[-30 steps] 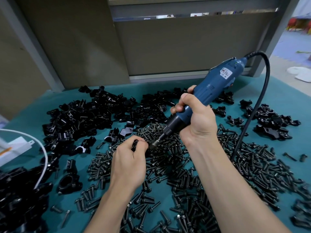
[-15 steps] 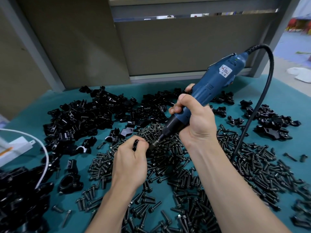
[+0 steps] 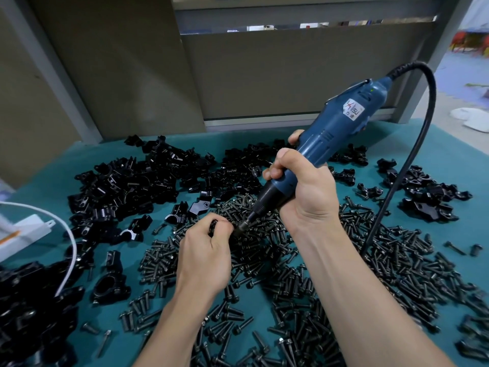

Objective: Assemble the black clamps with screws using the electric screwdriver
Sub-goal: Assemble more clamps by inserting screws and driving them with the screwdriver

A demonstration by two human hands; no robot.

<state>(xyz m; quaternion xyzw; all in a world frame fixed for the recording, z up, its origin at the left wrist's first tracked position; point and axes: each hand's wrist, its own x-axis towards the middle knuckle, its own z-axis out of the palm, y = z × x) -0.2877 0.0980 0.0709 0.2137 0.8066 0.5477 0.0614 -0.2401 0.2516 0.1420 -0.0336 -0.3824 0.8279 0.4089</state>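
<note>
The left hand (image 3: 205, 256) has its thumb and forefinger closed on a small black part (image 3: 213, 225). The fingers hide most of the part, so whether it is a clamp piece with a screw already started cannot be told. The pinch presents the part sideways to the tool, probably so the screw axis lines up with the bit.

Just to the right of the pinch, the bit (image 3: 244, 225) of the electric screwdriver (image 3: 336, 133) meets the part or is very near it; contact is not clear. The right hand (image 3: 307, 192) is wrapped firmly round the lower barrel, low down, which should steady the tip. The body slants up and away from the grip, and its black cord (image 3: 412, 144) arcs over and falls behind the right wrist.

On the upper body a white label (image 3: 354, 112) carries a red zigzag mark, letters ending in "SU" and small characters too fine to read. A green light shows above it.

Loose screws (image 3: 397, 260) lie directly beneath the grip and spread toward the person, within easy reach. A heap of black clamps (image 3: 124, 186) lies beyond and to the left of the grip, and a smaller group (image 3: 428, 200) sits far to its right. All rest on the teal mat (image 3: 449, 154). A white cable (image 3: 68, 242) curves at the far left.
</note>
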